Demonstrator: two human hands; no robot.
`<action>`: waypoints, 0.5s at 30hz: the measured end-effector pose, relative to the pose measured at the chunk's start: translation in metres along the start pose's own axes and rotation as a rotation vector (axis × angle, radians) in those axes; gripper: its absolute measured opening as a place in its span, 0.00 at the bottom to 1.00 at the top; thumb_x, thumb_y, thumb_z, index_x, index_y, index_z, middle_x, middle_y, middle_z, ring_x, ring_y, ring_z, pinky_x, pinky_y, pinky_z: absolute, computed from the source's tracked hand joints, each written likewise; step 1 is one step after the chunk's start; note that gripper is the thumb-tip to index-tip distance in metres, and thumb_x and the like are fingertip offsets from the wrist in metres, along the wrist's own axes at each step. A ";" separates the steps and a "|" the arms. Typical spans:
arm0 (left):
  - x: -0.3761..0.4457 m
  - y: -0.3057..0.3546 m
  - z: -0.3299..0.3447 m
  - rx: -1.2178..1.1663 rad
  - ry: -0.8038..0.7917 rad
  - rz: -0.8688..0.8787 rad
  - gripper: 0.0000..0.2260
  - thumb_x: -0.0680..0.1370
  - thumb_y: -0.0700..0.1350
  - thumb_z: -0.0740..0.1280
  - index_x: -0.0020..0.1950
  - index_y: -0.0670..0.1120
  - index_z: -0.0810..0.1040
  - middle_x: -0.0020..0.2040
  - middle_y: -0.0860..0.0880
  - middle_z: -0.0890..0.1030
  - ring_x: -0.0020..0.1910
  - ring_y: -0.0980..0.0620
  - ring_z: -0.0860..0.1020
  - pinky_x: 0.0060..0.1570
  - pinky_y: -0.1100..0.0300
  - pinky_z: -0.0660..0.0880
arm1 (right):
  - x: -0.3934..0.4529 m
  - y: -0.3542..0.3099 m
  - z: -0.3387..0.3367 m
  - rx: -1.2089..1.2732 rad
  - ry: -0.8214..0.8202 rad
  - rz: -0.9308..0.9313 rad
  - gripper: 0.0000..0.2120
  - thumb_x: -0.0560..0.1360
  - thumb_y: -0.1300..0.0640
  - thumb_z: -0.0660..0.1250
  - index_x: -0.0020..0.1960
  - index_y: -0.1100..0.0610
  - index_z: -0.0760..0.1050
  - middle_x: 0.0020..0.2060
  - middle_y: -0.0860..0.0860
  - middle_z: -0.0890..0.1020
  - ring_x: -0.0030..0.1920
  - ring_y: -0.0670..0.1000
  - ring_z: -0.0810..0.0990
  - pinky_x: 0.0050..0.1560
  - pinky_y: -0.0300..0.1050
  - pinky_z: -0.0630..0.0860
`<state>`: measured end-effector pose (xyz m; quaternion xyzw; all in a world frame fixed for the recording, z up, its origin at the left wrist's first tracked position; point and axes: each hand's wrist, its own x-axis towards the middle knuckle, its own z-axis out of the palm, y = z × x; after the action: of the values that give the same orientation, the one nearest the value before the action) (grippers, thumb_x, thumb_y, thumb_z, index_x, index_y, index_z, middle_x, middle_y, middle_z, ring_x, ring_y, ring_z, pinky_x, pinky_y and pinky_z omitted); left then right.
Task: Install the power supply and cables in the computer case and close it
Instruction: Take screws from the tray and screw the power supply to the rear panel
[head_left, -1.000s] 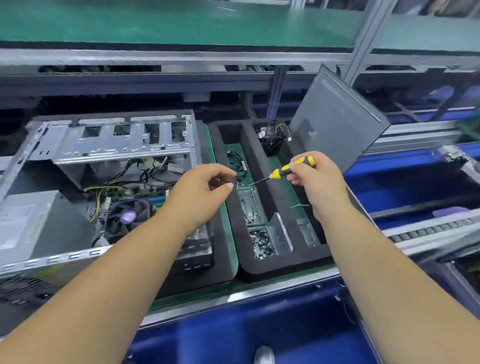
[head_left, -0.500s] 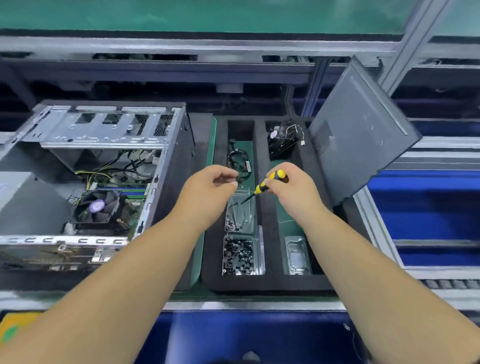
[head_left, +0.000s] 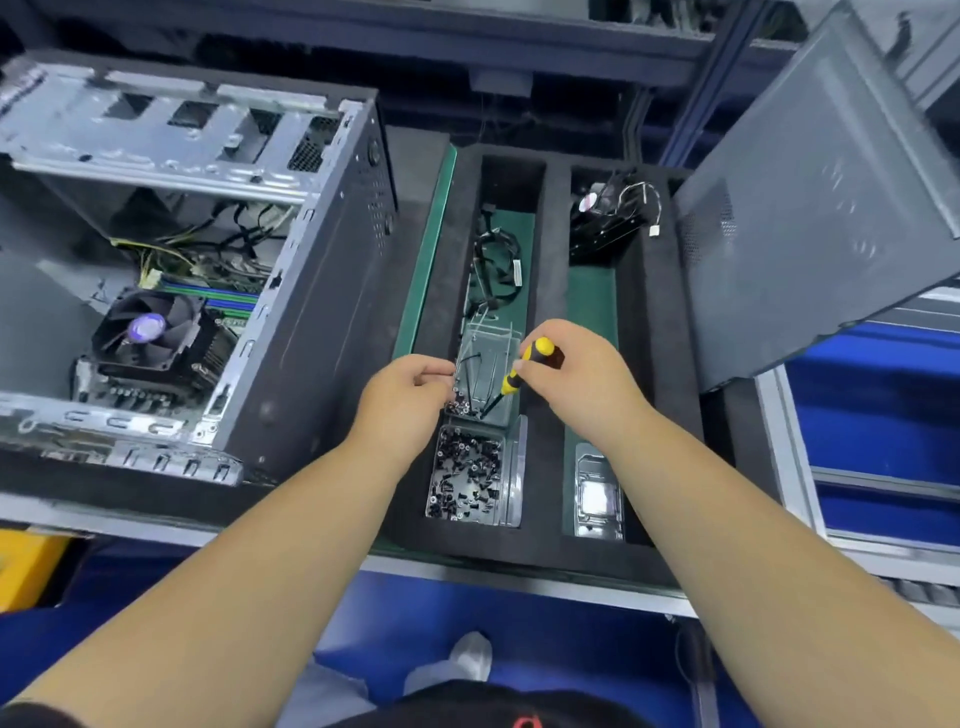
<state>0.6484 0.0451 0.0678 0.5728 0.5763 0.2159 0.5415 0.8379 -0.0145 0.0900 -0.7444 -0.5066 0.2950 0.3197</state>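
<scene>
The open computer case (head_left: 311, 322) lies on its side at the left, with a grey power supply (head_left: 36, 322) at its left end and cables (head_left: 208, 249) over the board. Its grey side panel (head_left: 810, 208) leans upright at the right. My right hand (head_left: 582, 379) grips a yellow-and-black screwdriver (head_left: 522, 366) whose tip points down into a clear box (head_left: 488, 364) holding a few screws. My left hand (head_left: 405, 400) has curled fingers at that box's left rim; what they pinch is hidden.
The black foam tray (head_left: 550, 291) holds a cable bundle (head_left: 493, 260), a clear box of several black screws (head_left: 467, 478), a black fan with wires (head_left: 608, 218) and a processor in a clear shell (head_left: 597, 499). A cooler fan (head_left: 148, 332) sits inside the case.
My head has tilted down and closer. Both hands dropped from above the tray to the clear box, and the screwdriver tip now dips into it.
</scene>
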 end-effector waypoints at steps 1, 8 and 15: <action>0.002 -0.002 0.002 -0.002 -0.003 -0.001 0.10 0.71 0.44 0.65 0.46 0.57 0.82 0.40 0.59 0.84 0.47 0.56 0.82 0.57 0.50 0.77 | -0.001 0.001 0.002 -0.026 -0.030 -0.015 0.02 0.74 0.53 0.69 0.43 0.48 0.76 0.39 0.44 0.80 0.40 0.46 0.78 0.40 0.47 0.76; 0.013 -0.009 0.006 -0.070 0.047 -0.011 0.12 0.76 0.36 0.63 0.45 0.51 0.81 0.41 0.51 0.84 0.40 0.58 0.82 0.46 0.62 0.78 | 0.000 0.001 0.015 -0.178 -0.178 -0.071 0.04 0.74 0.52 0.69 0.43 0.50 0.76 0.39 0.46 0.79 0.41 0.49 0.77 0.44 0.53 0.78; 0.017 -0.013 0.009 -0.124 0.091 -0.026 0.14 0.73 0.34 0.60 0.44 0.48 0.82 0.39 0.51 0.84 0.40 0.56 0.83 0.42 0.65 0.77 | 0.000 0.004 0.019 -0.174 -0.222 -0.070 0.05 0.74 0.52 0.70 0.42 0.51 0.76 0.40 0.48 0.80 0.41 0.50 0.78 0.45 0.53 0.78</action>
<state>0.6547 0.0540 0.0470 0.5202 0.5932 0.2703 0.5518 0.8255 -0.0118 0.0751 -0.7140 -0.5881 0.3193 0.2060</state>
